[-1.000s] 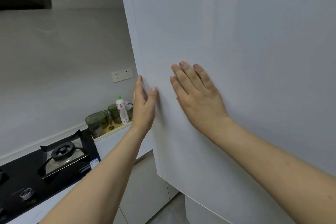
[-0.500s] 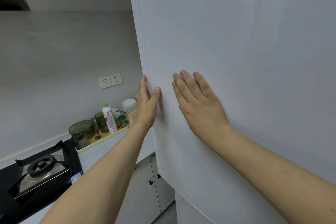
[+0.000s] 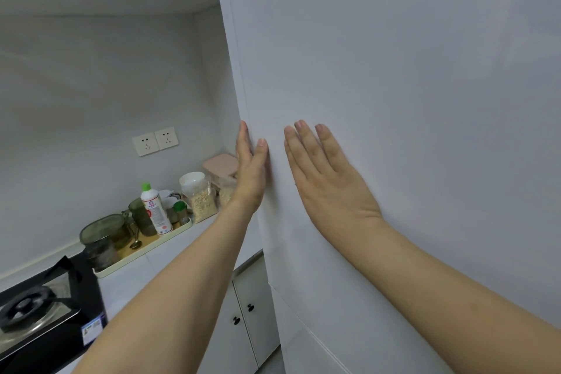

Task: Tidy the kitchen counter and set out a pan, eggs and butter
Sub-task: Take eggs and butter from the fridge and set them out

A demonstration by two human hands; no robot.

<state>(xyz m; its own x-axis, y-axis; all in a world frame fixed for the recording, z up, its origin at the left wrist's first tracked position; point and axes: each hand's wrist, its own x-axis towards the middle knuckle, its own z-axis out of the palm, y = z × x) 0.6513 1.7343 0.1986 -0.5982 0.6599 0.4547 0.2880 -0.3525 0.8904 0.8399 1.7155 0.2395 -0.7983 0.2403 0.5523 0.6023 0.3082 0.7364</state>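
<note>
While both palms lie against the white refrigerator door [image 3: 394,100], neither grasps anything: the fingers of each are straight. The right hand [image 3: 329,182] is spread flat on the door's face, fingers pointing up and slightly left, with its forearm reaching in from the lower right. The left hand [image 3: 250,173] sits at the door's left edge, its fingers along the edge and its thumb on the front face, just beside the right hand but not touching it. Dark lettering (cut off by the top of the view) runs across the upper part of the door, with smaller characters beneath it.

No pan, eggs or butter can be seen here; whatever is behind the door is hidden. To the left, the white kitchen counter [image 3: 170,255] carries a pale tray [image 3: 145,249] holding a white spray bottle with a green cap [image 3: 154,209], a dark green glass pot [image 3: 101,237], a green glass cup [image 3: 139,215], a metal spoon [image 3: 136,240] and a small spice jar with a green lid [image 3: 181,212]. Just beyond the tray stand a clear jar of oats [image 3: 198,196] and, partly behind the left hand, a container with a pink lid [image 3: 220,165]. A black gas hob [image 3: 45,313] fills the lower left corner, touching the tray's near end. Two wall sockets [image 3: 155,140] sit side by side on the grey backsplash, and white base cabinets with dark knobs [image 3: 243,313] stand below the counter.
</note>
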